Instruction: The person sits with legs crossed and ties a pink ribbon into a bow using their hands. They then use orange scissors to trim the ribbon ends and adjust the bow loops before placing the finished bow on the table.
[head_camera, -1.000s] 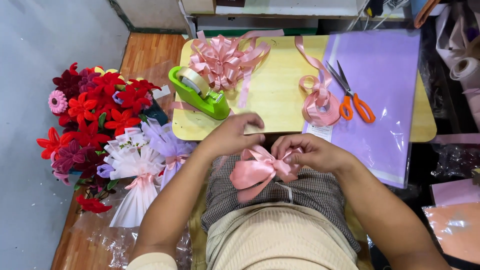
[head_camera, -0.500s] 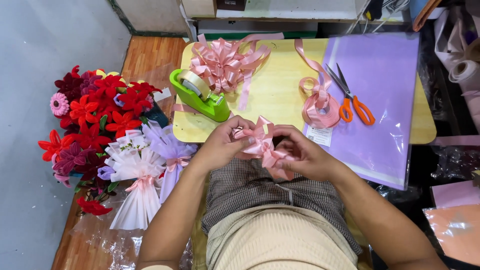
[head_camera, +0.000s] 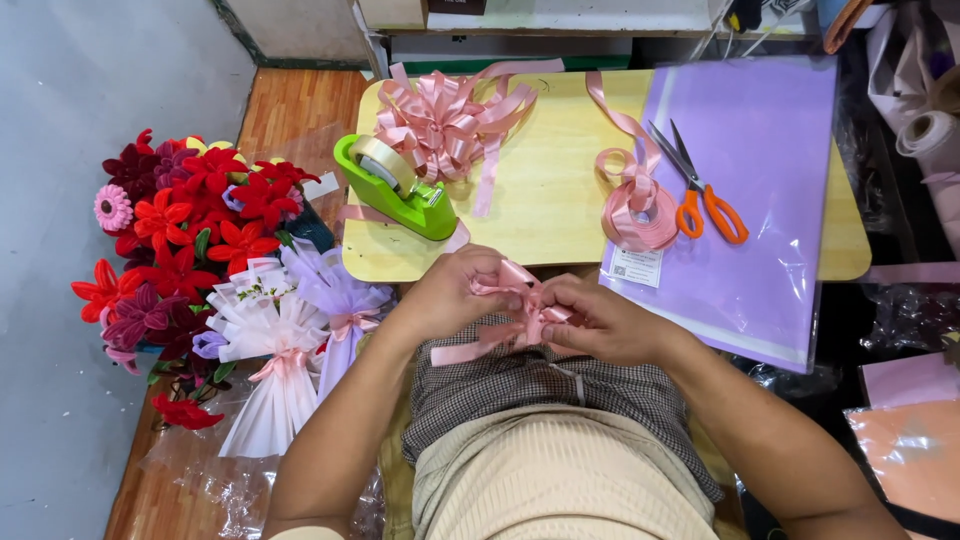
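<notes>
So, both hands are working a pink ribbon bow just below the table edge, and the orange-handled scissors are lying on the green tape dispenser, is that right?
Not quite: the head view shows the orange-handled scissors lying on the purple sheet, apart from the green tape dispenser. The left hand and right hand do hold the pink ribbon bow.

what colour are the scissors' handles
Orange; the scissors lie on the purple sheet, clearest in the head view.

Our arms: bare, no sleeves showing.
Our left hand (head_camera: 450, 295): bare, no glove or ring we can see.
Our right hand (head_camera: 600, 320): bare too.
Our top: cream, ribbed.
Our lap: small brown-and-white checks.
</notes>
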